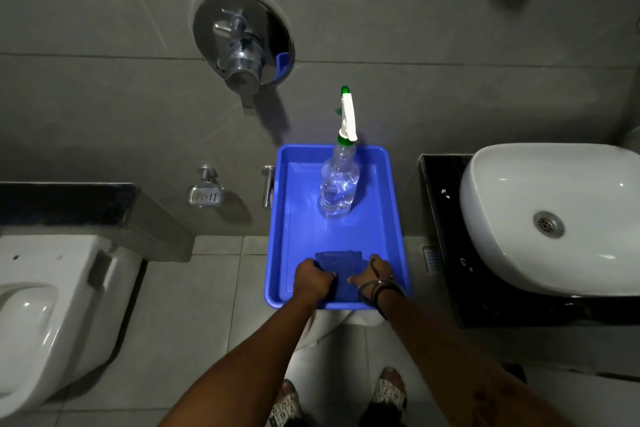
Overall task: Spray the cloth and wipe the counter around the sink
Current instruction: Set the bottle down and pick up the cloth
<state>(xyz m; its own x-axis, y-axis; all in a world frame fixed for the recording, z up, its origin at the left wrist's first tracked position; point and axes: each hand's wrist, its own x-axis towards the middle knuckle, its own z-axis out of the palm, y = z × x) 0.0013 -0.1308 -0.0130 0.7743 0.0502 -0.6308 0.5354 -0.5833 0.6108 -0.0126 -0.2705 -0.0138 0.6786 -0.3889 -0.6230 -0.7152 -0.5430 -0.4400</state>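
Left hand (pixel 313 277), right hand (pixel 375 273) both clamped on dark blue folded cloth (pixel 341 267) in blue tray (pixel 280 218).

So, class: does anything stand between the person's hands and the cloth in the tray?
Nothing visible does. The left hand and right hand already rest on the dark blue cloth at the near end of the blue tray. The spray bottle stands upright farther back, apart from them.
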